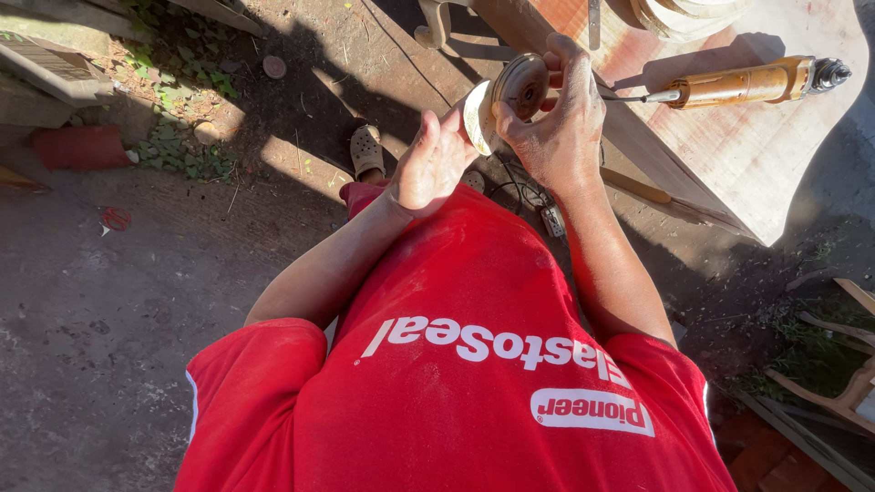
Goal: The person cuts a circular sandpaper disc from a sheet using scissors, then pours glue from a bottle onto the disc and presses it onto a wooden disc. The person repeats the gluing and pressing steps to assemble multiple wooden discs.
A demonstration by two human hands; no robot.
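My right hand grips a round, dusty disc pad with a dark hole in its middle, held up in front of my chest. My left hand is closed on a pale, thin round disc that sits edge-on against the pad's left side. Both hands meet over my red shirt. An orange-bodied power tool lies on a pale wooden board just to the right of my right hand.
My foot in a tan sandal stands on bare dirt ground. A power strip with cables lies below the board. A red block and weeds lie at the left. Wooden frame pieces stand at the right.
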